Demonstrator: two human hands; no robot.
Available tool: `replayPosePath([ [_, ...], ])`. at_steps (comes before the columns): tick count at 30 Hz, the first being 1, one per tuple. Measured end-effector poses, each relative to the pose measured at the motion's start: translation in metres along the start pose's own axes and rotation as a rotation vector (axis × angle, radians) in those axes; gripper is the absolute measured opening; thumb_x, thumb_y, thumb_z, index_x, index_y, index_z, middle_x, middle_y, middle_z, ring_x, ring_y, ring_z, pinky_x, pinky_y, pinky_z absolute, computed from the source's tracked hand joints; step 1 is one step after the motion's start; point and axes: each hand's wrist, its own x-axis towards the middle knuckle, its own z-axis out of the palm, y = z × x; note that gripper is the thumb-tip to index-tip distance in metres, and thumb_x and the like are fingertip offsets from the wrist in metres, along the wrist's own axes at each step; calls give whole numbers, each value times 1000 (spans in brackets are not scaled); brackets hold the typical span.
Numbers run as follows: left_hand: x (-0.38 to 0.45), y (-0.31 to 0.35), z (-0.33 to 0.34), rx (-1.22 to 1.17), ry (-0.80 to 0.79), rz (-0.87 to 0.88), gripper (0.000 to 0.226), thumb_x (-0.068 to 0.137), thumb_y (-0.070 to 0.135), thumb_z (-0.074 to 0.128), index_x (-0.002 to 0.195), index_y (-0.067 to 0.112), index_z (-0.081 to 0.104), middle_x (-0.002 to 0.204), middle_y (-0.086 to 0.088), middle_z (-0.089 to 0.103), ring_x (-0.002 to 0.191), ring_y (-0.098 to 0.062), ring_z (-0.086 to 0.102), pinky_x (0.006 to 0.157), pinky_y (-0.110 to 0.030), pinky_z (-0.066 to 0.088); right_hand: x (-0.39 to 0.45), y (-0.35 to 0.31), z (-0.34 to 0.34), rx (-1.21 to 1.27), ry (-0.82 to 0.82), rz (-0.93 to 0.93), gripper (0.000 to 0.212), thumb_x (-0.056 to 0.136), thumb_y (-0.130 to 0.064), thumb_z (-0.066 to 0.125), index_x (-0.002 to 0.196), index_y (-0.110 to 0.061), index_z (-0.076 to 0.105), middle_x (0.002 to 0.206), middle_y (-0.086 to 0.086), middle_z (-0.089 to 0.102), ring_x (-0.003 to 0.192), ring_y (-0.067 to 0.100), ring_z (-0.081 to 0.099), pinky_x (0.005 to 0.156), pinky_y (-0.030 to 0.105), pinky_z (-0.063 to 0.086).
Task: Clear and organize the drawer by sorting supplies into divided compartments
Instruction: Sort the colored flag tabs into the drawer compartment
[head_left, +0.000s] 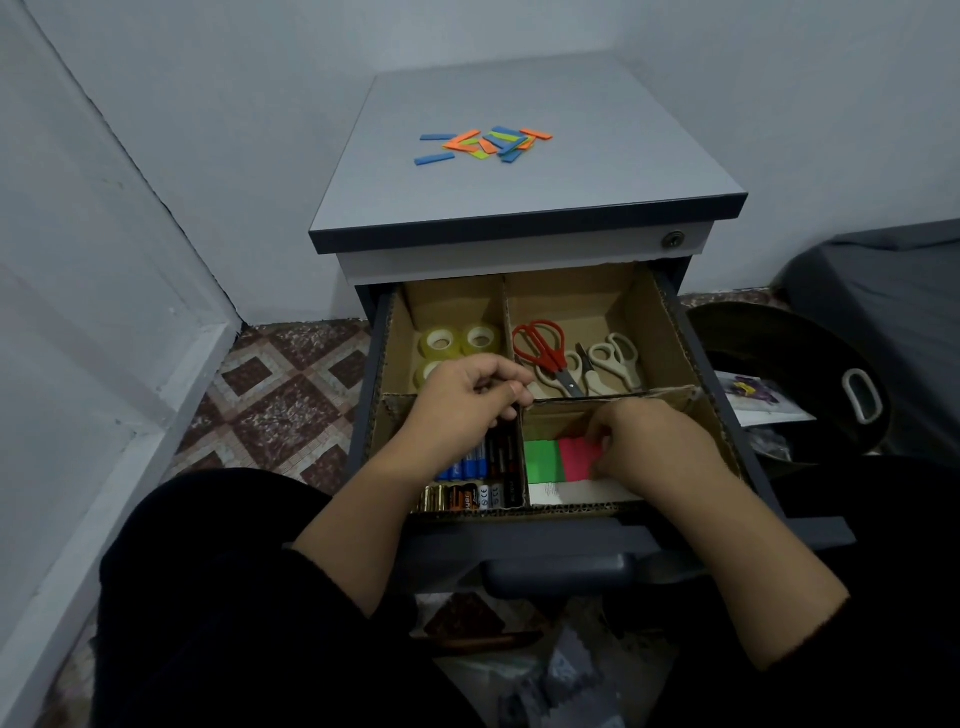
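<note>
Sorting notes (563, 460) into front-right compartment: right hand (649, 441) fingers curled onto pink pad; left hand (467, 400) curled, hold unclear. Next, probably: gather strips (485, 143) off worktop (519, 171).

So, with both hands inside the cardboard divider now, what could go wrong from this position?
1. The left hand hangs over the thin brown cardboard divider wall; leaning on it could bend it.
2. The right hand touches the pink sticky-note pad; a careless pull might scatter sheets over the green pad.
3. The colourful paper strips on the grey cabinet top lie loose and could get forgotten.
</note>
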Motion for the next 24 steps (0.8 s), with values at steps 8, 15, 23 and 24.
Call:
replayPosePath([
  [8,2,-2,1,-11,-1,-9,18,93,6,56,93,20,68,86,-2,72,71,-5,60,66,-20,49,0,1,1,-40,-4,-125,38,86,-19,58,115,-43,65,110,-6,64,99,18,61,81,30,52],
  [15,2,-4,1,-16,6,0,20,93,5,56,91,21,68,85,0,72,70,-4,60,64,-17,48,1,-7,3,-121,-13,-159,35,88,-29,59,119,-43,62,113,-5,63,102,19,60,80,30,49],
  [23,1,-3,1,-10,7,-1,21,93,6,57,90,23,67,86,0,72,70,-4,61,65,-19,50,-2,-7,3,-125,-5,-153,27,89,-27,57,113,-35,66,106,-4,64,94,18,61,71,27,46],
  [24,1,-3,1,-8,7,-1,21,93,6,57,90,24,67,86,0,72,70,-4,61,66,-19,50,-2,-7,3,-125,-4,-152,27,89,-27,57,113,-34,66,105,-4,64,93,18,61,70,27,46],
])
